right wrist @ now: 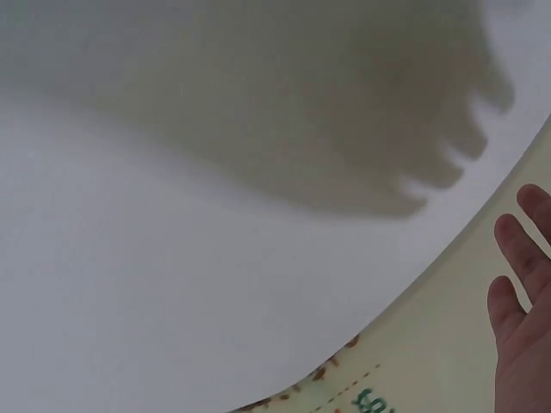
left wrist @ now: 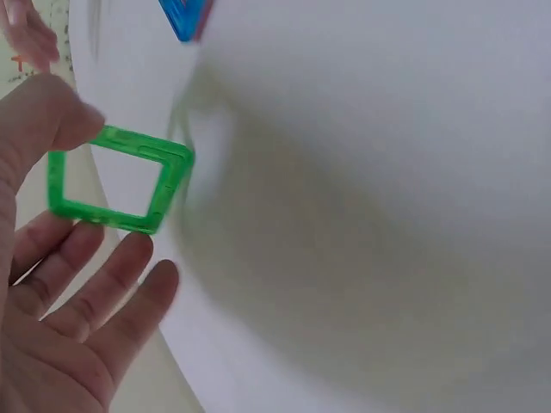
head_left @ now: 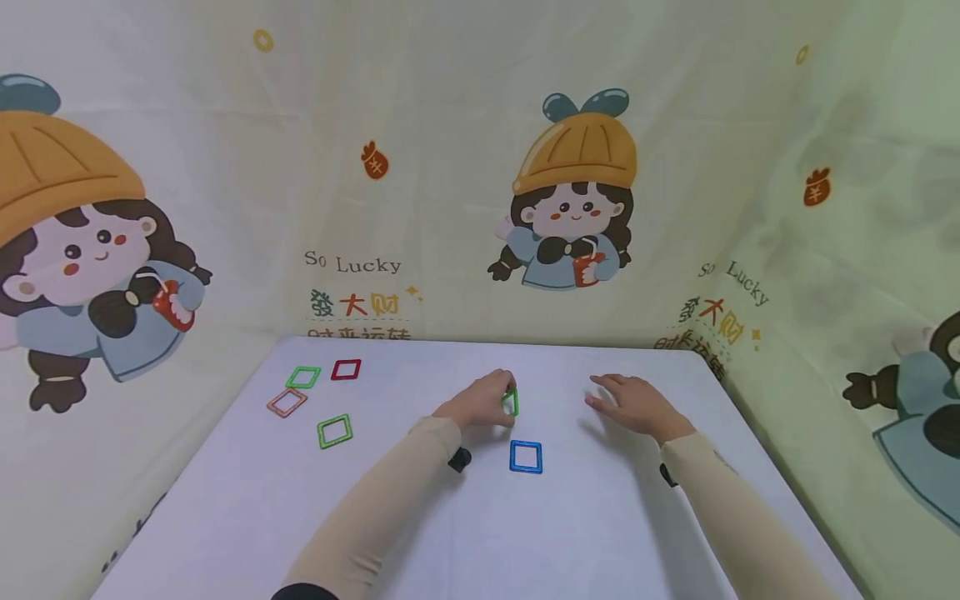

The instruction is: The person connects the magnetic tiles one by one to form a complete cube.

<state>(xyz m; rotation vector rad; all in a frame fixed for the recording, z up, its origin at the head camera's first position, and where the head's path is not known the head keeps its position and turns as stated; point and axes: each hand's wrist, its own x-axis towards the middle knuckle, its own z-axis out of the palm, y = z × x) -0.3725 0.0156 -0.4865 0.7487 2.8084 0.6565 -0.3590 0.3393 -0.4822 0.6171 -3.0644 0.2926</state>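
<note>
My left hand (head_left: pixel 486 402) pinches a green square frame tile (left wrist: pixel 120 219) between thumb and fingers, holding it upright over the white table. In the left wrist view the tile's hollow middle shows plainly. A blue square frame tile (head_left: pixel 526 457) lies flat just in front of that hand; its corner also shows at the top of the left wrist view, with a reddish edge beside it. To the right, my right hand (head_left: pixel 633 406) hovers above the table with fingers spread and relaxed, holding nothing. Its fingers (right wrist: pixel 521 249) and their shadow appear in the right wrist view.
On the table's left lie a green tile (head_left: pixel 303 377), a red tile (head_left: pixel 346 369), an orange tile (head_left: pixel 287 402) and another green tile (head_left: pixel 334 432). A printed cloth (head_left: pixel 450 208) hangs behind and beside the white table (head_left: pixel 465 533).
</note>
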